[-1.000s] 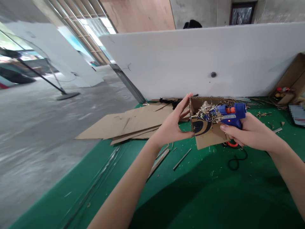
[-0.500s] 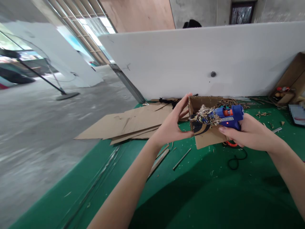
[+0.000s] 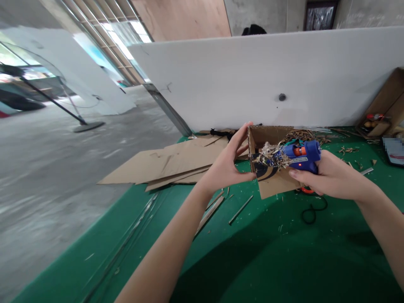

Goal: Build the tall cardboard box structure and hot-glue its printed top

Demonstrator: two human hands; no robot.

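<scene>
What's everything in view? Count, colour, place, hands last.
Table: one, green, beneath the work
Cardboard box: one, brown with dark print, centre right
Glue gun: one, blue and orange, before the box
Clump: one, pale brown, gun's nose
Scraps: many, brown, beyond the gun
Flat cardboard: several sheets, brown, table's left
Stick: one, grey, nearer than the box
Orange item: one, orange, part-hidden below the gun
Cord: one, black, table's right
Phone-like device: one, dark-edged, far right
Cardboard holder: one, brown, right edge
Board: one, white, behind the table
Stand: one, black, far left
Left hand: one, holding the box's left edge
Right hand: one, gripping the gun
</scene>
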